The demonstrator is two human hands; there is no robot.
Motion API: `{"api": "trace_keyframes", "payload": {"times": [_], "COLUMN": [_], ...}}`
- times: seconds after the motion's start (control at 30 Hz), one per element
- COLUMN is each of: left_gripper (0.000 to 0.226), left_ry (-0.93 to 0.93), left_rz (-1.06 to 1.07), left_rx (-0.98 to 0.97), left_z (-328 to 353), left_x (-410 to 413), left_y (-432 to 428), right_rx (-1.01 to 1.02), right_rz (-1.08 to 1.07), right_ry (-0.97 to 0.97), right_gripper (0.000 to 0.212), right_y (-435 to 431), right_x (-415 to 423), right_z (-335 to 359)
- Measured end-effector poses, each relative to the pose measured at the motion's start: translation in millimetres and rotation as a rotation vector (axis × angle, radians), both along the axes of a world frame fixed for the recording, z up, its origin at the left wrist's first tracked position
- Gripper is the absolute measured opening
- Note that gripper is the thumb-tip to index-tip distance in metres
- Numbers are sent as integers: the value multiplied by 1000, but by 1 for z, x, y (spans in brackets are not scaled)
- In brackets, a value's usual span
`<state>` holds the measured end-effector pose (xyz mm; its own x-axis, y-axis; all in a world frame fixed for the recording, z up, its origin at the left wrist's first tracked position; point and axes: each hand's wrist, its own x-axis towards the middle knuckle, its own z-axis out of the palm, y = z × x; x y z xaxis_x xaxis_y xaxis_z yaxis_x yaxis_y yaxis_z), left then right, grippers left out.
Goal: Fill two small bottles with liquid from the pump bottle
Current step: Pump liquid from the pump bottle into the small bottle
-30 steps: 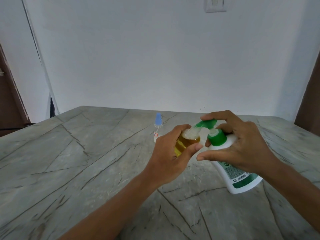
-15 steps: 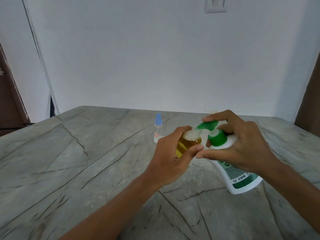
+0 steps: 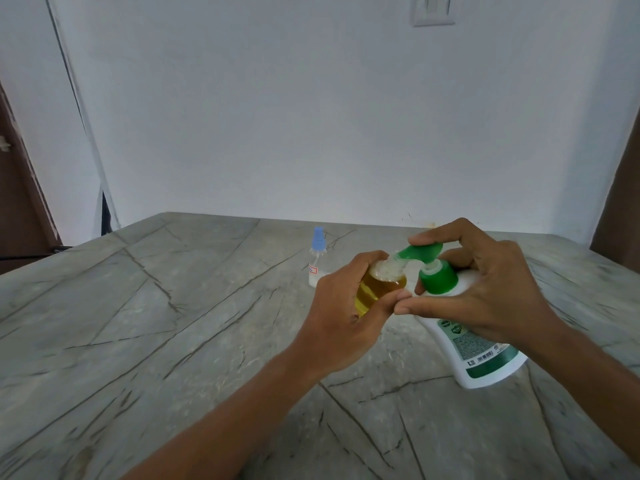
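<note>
Centre right of the frame, both hands are working close together above the counter point(image 3: 156, 323). The left hand point(image 3: 341, 313) has its grip wrapped round a small bottle point(image 3: 377, 287), fingers behind it and thumb across the front, with amber liquid showing through the clear wall between them. Something whitish and frothy sits at that bottle's neck.

The right hand point(image 3: 485, 289) has its grip on the white pump bottle point(image 3: 485, 355), which leans over to the left, its green-labelled base down at the lower right on the counter. The forefinger lies on top of the green pump head point(image 3: 420, 252), the other fingers curl round behind the green collar, and the thumb reaches across the shoulder of the bottle. The two thumb tips are touching. The nozzle of the pump head points down and left, right at the mouth of the small bottle; whether liquid is running, I cannot tell.

Just behind the left hand, a little up and left of it, the second small bottle point(image 3: 318, 261) stands upright on the counter with a blue spray cap on and a bit of pale liquid at its bottom.

Behind it all, a plain white wall point(image 3: 311, 116) with a switch plate point(image 3: 433, 10) at the top right.
</note>
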<state>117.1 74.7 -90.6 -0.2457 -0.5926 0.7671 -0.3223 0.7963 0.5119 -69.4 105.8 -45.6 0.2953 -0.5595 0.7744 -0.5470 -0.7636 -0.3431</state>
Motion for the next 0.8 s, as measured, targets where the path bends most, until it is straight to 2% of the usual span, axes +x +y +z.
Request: {"api": "trace_keyframes", "payload": {"times": [0.17,0.47,0.63,0.8], "left_gripper": [39,39,50,47], "left_ry": [-12,-7,-1,-20], "left_rz": [-10,46,37,12], "left_rx": [0,38,30,17], "left_z": [0,2,2,-1], "left_x": [-2,-1,-1,-2], "left_y": [3,4,3,3], "right_rx": [18,37,6,3], "right_rz": [6,9,-6,5], "right_ry": [-13,54,34,-14], "right_gripper": [62,75,73,64], "right_y": [0,-3,-1,2], "right_x": [0,0,1,1], "right_z": [1,-2,0,1]}}
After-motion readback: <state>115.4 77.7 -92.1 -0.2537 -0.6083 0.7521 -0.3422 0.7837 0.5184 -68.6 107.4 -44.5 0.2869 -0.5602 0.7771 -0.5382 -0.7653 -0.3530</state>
